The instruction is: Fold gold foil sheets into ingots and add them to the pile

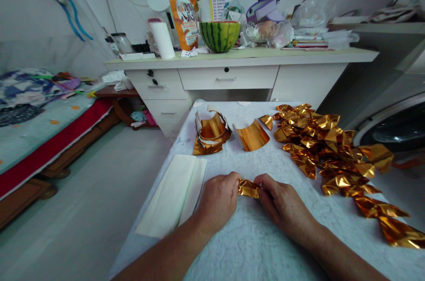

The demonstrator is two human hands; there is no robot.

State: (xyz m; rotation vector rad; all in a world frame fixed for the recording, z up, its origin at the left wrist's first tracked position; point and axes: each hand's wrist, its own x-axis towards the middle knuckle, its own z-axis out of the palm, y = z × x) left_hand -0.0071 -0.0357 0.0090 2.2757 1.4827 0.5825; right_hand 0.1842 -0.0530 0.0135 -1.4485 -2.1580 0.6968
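Between both hands, just above the cloth-covered table (262,236), is a small crinkled gold foil piece (248,188). My left hand (221,197) is closed on its left end, and my right hand (282,203) pinches its right end. Past the hands lie a curved gold sheet (253,136) and a curled stack of gold sheets (211,132). Folded white paper (172,194) rests left of my left hand. A long heap of twisted gold foil pieces (332,152) spreads along the right side.
Behind the table stands a white desk (229,77) with a watermelon half (219,36), an orange pouch (184,17) and a white roll (162,40) on top. A bed (43,117) is at the left. A washing machine (395,113) stands at the right.
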